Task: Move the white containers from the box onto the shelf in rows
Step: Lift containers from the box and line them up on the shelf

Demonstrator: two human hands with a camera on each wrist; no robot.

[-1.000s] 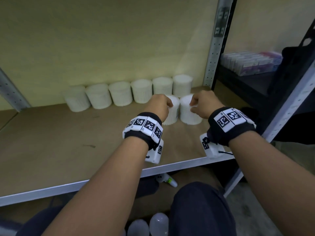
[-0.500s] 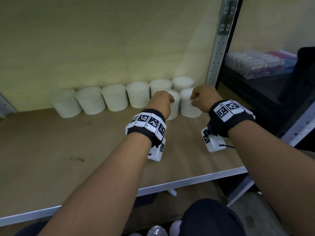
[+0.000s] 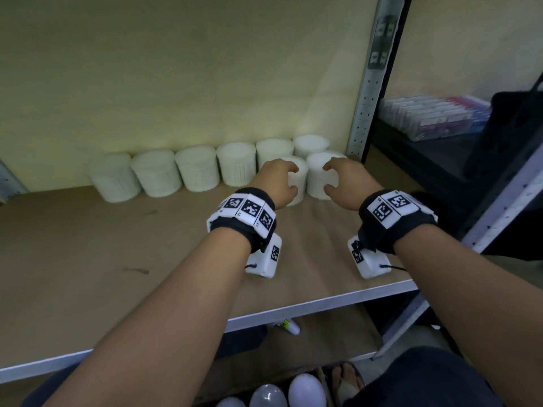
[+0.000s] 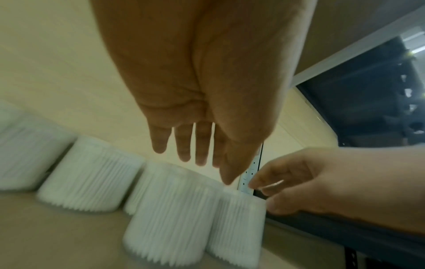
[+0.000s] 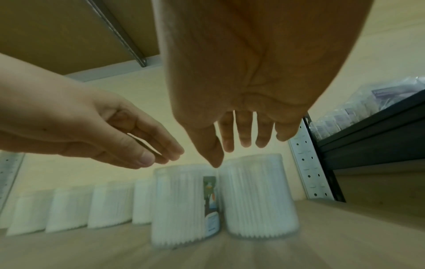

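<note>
Wooden shelf [image 3: 88, 277] carrying a back row of six white containers [image 3: 197, 168] along the wall, each packed with upright white sticks. Two further containers stand touching in front: left front container [image 5: 184, 205], bearing a label, and right front container [image 5: 260, 196]. Left hand [image 3: 276, 183] and right hand [image 3: 346, 183] hover just above them, fingers extended, each grip apart and holding nothing.

Black wristbands [image 3: 393, 227] w/ white marker tags
</note>
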